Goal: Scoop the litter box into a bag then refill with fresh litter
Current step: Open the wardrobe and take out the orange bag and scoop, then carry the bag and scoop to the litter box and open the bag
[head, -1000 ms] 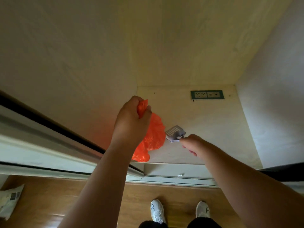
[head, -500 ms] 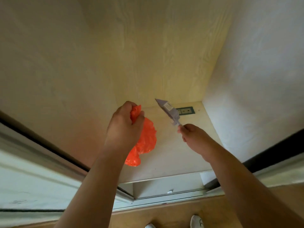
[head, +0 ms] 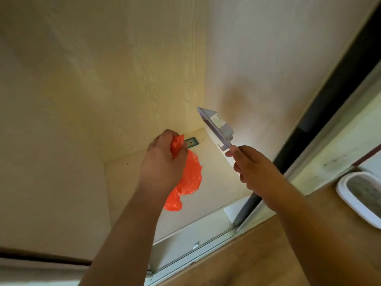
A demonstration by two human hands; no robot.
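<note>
From my feed, my left hand is closed in a fist around the bunched top of an orange plastic bag, and the rest of the bag hangs crumpled below the fist toward 5 o'clock. My right hand is just beside it at 3 o'clock, with the fingers pinched shut on the handle of a pale purple scoop. The scoop's blade rises from that hand toward 11 o'clock, tilted, and I can see a small label on its flat face. Both hands sit in front of an open pale wooden cupboard, and a green socket plate on the cupboard's back panel shows just past the left hand's knuckles. The litter box, white-rimmed with grey litter inside, sits on the wooden floor well apart from the hands, at 3 to 4 o'clock, cut off by the edge of my view.
</note>
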